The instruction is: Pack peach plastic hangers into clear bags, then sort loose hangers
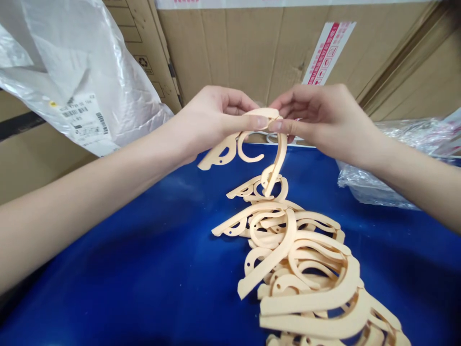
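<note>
My left hand (211, 117) and my right hand (317, 120) meet above the blue table (144, 250), both pinched on the top of one beige curved flat gasket piece (275, 158). The piece hangs down from my fingertips, its lower end just above the pile. Another lobe of the same beige material (221, 153) dangles under my left hand. A pile of several similar beige curved pieces (306, 274) lies on the table below and toward me, running to the bottom right.
Cardboard boxes (252, 48) stand behind the table. A white plastic bag (72, 72) with a barcode label hangs at the upper left. A clear plastic bag (396, 158) lies on the table at the right.
</note>
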A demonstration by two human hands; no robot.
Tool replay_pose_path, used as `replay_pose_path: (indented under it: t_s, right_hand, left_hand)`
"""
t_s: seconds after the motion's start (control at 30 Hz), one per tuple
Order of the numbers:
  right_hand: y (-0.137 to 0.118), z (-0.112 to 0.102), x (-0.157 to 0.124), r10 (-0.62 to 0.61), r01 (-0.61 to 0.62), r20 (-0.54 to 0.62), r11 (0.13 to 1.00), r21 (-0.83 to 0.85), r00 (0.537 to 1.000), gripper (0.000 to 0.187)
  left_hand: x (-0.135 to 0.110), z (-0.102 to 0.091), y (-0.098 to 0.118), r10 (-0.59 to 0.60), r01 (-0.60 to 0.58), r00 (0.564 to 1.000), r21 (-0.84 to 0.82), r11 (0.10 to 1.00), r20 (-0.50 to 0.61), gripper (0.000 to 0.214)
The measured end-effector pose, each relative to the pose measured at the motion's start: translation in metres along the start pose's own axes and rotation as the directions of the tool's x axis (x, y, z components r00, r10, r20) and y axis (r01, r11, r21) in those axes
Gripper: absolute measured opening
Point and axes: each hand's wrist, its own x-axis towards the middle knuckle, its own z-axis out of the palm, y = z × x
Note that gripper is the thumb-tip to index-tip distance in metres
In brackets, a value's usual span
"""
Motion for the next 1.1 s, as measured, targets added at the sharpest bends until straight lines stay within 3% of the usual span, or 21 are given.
replay_pose_path:
  t_s: [0.13,0.27,0.37,0.43,0.53,0.6,0.77,0.8,0.93,1.0,1.1]
  right_hand:
    - [0.003,-0.016,-0.003,0.084,-0.063,-0.175,0.990,0.123,0.981,0.023]
    - [0.016,-0.040,-0.012,0.184,-0.139,-0.310,0.977,0.163,0.933,0.016]
    - [0.026,-0.046,-0.019,0.171,-0.173,-0.387,0.984,0.032,0.906,0.019]
    - [0.025,-0.043,-0.019,0.051,-0.131,-0.370,0.972,-0.193,0.928,0.029]
    - [0.015,-0.034,-0.011,-0.116,-0.082,-0.276,0.785,-0.614,0.954,0.037]
    - [0.007,-0.029,-0.004,-0.119,-0.107,-0.234,0.637,-0.764,0.965,0.033]
    - [0.007,-0.034,0.004,0.015,-0.212,-0.243,0.544,-0.812,0.970,0.026]
    - [0.009,-0.035,0.002,0.049,-0.232,-0.242,0.523,-0.820,0.969,0.027]
    - [0.013,-0.033,-0.005,0.171,-0.258,-0.206,0.396,-0.881,0.964,0.046]
    - [0.009,-0.027,-0.007,0.168,-0.276,-0.233,0.309,-0.910,0.958,0.054]
    - [0.003,-0.021,-0.007,0.110,-0.255,-0.236,0.216,-0.942,0.966,0.058]
  left_hand:
    - [0.003,-0.003,0.001,0.029,-0.030,0.998,-0.017,0.999,-0.053,0.013]
    - [0.002,-0.012,-0.006,0.122,-0.136,0.984,-0.110,0.985,-0.128,0.008]
    - [0.007,-0.010,-0.007,0.088,-0.131,0.980,-0.245,0.961,-0.179,0.019]
    - [0.014,-0.002,-0.003,0.058,-0.119,0.978,-0.300,0.946,-0.202,0.035]
    - [0.026,0.018,0.012,0.051,-0.098,0.989,-0.351,0.931,-0.140,0.038]
    - [0.032,0.028,0.021,0.073,-0.104,0.993,-0.395,0.913,-0.092,0.035]
    - [0.036,0.029,0.021,-0.020,0.062,0.997,-0.564,0.824,0.080,0.057]
    - [0.036,0.028,0.018,-0.023,0.072,0.995,-0.558,0.827,0.095,0.054]
    - [0.038,0.032,0.004,-0.023,0.011,1.000,-0.444,0.896,-0.022,0.025]
    - [0.040,0.038,0.002,-0.018,-0.010,0.998,-0.388,0.922,-0.068,0.026]
    - [0.043,0.046,0.003,0.015,-0.032,0.998,-0.321,0.947,-0.054,0.032]
